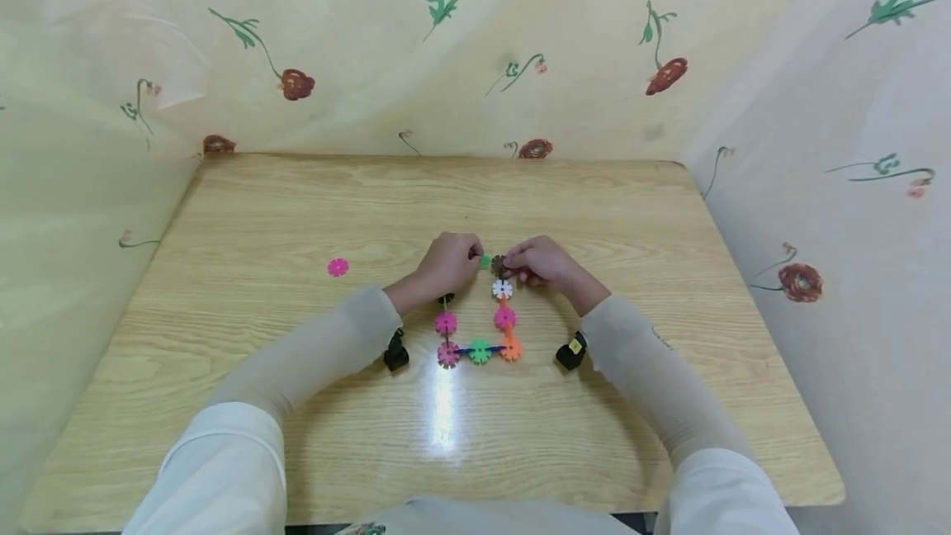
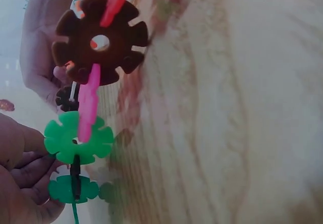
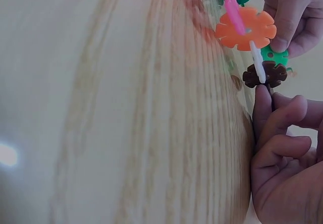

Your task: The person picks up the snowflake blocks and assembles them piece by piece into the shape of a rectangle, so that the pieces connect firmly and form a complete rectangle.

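Observation:
A chain of notched plastic discs, slotted together at right angles, forms a squarish loop on the table. In the head view, my left hand [image 1: 451, 261] pinches a green disc [image 1: 485, 261] at the loop's far side; the right wrist view shows the thumb on this green disc [image 3: 275, 56]. Opposite it, my right hand [image 1: 546, 261] holds a brown disc [image 1: 499, 265] at the far right corner. A white disc [image 1: 502, 289], a pink disc [image 1: 505, 318] and an orange disc [image 1: 510, 347] run down the right side. My left hand hides part of the left side.
One loose pink disc [image 1: 338, 267] lies on the wooden table [image 1: 245, 213], left of the loop. Black wrist cameras, one by the left forearm [image 1: 397, 352] and one by the right [image 1: 571, 352], flank the loop. Flower-printed sheeting [image 1: 357, 48] surrounds the table at the back and sides.

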Available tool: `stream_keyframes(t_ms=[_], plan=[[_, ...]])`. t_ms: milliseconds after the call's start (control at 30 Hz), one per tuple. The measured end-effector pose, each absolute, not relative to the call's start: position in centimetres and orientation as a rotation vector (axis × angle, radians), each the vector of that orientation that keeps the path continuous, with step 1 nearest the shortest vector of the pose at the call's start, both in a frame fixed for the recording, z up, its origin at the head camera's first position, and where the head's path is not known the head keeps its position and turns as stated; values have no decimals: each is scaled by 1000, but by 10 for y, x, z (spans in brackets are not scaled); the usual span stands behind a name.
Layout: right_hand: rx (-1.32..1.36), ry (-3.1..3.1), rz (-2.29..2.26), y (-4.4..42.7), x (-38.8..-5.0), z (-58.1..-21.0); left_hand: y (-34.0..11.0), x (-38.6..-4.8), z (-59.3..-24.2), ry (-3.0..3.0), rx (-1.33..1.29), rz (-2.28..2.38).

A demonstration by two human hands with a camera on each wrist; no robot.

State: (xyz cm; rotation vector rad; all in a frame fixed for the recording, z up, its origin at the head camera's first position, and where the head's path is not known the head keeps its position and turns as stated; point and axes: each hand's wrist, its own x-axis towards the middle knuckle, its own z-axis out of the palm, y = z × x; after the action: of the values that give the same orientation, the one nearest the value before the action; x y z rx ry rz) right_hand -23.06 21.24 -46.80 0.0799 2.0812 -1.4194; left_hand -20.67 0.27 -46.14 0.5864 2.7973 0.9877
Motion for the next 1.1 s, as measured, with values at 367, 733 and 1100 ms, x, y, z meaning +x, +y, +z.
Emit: stream_keyframes(t_ms=[367,733,1100], plan=[[53,2129,-1411,218,-230,-470,13,-207,-459,2769,642,967],[63,2124,-1470,222,-230,-471,16,-209,-468,2785,708,1013],[39,2067,-1515,219,-231,-476,12,-197,-476,2891,821,1132]])
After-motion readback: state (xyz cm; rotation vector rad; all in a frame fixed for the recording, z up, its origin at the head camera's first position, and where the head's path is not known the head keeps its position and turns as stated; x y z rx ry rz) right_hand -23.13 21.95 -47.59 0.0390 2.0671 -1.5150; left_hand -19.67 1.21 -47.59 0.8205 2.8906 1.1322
